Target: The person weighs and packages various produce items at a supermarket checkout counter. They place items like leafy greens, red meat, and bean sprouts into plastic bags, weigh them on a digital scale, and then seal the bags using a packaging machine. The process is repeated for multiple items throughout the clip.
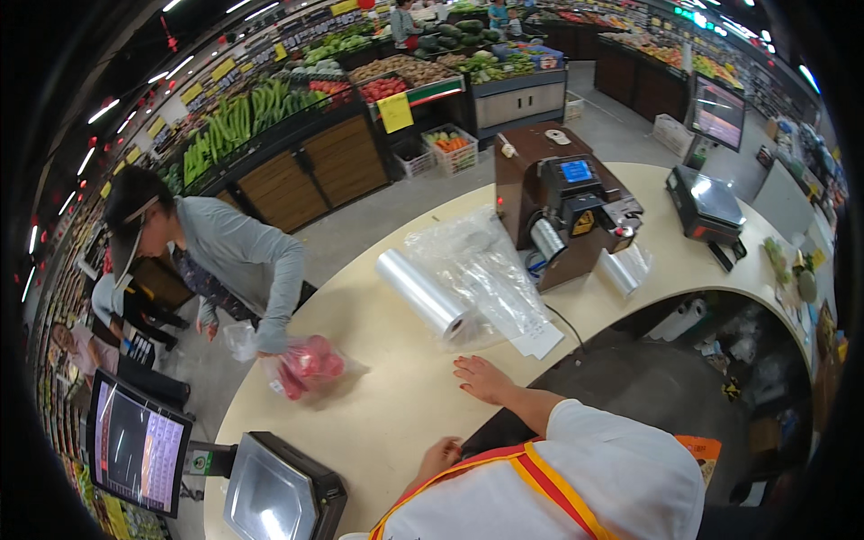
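Observation:
My right hand (482,380) rests palm down on the cream counter (398,418) near its inner edge, holding nothing. Beside it lie a roll of clear plastic bags (422,293) and a flattened clear plastic bag (489,260) with white slips of paper (536,334). My left hand (442,455) is close to my apron at the counter's edge; its fingers are partly bent and its palm is hidden. Across the counter, another person's hand (270,349) grips a clear plastic bag of red produce (314,368).
A weighing scale (273,489) with a screen (138,442) stands at the lower left. A brown machine (567,202) with a small blue display sits on the counter, and a second scale (705,199) is beyond it. Vegetable displays (270,111) line the far side.

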Motion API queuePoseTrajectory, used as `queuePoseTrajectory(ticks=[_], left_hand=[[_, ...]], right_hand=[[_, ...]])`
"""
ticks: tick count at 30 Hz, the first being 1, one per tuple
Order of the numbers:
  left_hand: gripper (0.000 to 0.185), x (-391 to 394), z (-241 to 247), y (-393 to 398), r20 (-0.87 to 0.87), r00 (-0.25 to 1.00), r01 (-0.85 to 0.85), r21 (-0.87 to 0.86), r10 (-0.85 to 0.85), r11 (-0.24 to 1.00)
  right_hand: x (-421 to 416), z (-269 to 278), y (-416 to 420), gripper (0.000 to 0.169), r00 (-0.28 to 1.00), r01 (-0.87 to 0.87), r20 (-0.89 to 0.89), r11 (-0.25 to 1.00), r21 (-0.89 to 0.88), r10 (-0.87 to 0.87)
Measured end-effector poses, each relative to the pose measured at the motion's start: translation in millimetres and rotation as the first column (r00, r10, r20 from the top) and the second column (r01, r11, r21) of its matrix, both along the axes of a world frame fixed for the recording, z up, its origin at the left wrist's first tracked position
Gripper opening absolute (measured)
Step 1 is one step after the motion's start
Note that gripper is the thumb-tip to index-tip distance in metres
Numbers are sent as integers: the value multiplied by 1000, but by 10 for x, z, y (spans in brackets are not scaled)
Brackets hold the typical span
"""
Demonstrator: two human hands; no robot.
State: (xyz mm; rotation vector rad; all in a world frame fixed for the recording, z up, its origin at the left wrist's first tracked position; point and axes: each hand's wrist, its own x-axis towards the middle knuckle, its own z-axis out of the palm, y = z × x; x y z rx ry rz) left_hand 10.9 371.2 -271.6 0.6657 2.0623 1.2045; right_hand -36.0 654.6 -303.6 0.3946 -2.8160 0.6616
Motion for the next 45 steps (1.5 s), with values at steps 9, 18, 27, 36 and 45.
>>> queuePoseTrajectory(ticks=[9,18,27,36,45], left_hand=[[33,96,78,657,25,940,334,-267,-340,904],[39,563,210,1857,94,825,537,-433,-557,724],[35,1190,-143,3840,-127,413,836,-340,-902,431],[30,1605,48,5203,-127,190,944,-247,-973,217],[33,1627,178,6629,-246,108,980,189,-963,62]], right_hand=[[537,182,246,20,981,35,188,906,-422,50],[3288,120,1706,29,632,709,613,672,-212,-474],[4330,-105,3056,22,421,876,387,257,-408,-820],[4226,-131,3171,13,538,755,506,118,-645,-674],[3432,1173,4355,17,690,655,383,304,-692,-614]])
